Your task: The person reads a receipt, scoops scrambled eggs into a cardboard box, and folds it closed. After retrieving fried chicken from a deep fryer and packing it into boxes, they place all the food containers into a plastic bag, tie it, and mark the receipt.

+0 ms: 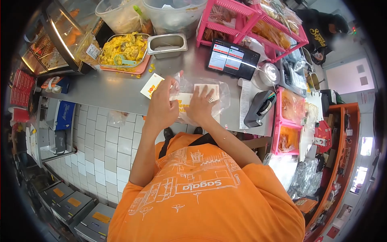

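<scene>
On the steel counter, a white paper packet with yellow and orange print [186,98] lies inside or under a clear plastic bag [224,98]. My right hand [200,105] presses flat on the packet, fingers spread. Just left of it, my left hand [164,101] is raised with its fingers curled around a gathered part of the bag. Part of the packet is hidden behind both hands. Past my left hand, a white card with orange lettering [149,85] sticks out over the counter.
Behind the hands stand a tray of yellow food [121,52], a steel pan [167,45] and a tablet [233,58]. A receipt strip [244,105], black device [260,108] and pink baskets [288,139] are on the right. A person in dark clothes [318,30] stands far right.
</scene>
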`<action>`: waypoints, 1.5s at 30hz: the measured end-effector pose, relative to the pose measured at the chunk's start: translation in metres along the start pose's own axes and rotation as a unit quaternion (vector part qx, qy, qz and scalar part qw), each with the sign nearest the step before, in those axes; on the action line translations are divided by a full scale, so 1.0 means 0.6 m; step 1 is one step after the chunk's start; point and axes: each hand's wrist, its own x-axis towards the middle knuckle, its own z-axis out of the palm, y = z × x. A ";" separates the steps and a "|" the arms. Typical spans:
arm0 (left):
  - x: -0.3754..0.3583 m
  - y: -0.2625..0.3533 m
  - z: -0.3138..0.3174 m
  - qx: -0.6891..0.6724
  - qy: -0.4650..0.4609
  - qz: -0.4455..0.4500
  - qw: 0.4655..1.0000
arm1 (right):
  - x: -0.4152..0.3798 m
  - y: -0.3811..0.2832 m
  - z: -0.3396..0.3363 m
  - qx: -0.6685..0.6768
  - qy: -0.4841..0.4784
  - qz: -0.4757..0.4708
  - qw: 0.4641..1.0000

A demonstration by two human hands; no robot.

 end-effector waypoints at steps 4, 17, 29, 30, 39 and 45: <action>-0.014 -0.023 0.009 0.008 -0.014 0.015 1.000 | 0.000 0.035 0.046 -0.094 0.036 -0.384 0.918; -0.002 -0.072 0.020 -0.107 0.046 0.012 0.993 | -0.021 0.076 -0.266 0.130 -0.113 -0.201 0.965; -0.001 -0.005 -0.012 0.037 0.054 0.020 0.998 | 0.033 0.203 -0.057 0.041 0.151 0.037 0.987; -0.005 -0.009 -0.012 0.082 0.037 0.012 0.996 | 0.021 0.175 -0.084 0.117 0.282 -0.059 0.951; -0.042 -0.011 -0.002 0.254 -0.002 0.072 0.965 | 0.031 0.055 0.079 -0.037 0.110 -0.085 0.990; -0.054 -0.057 0.020 0.276 0.028 0.060 0.959 | 0.037 0.025 -0.001 0.021 -0.050 0.018 0.998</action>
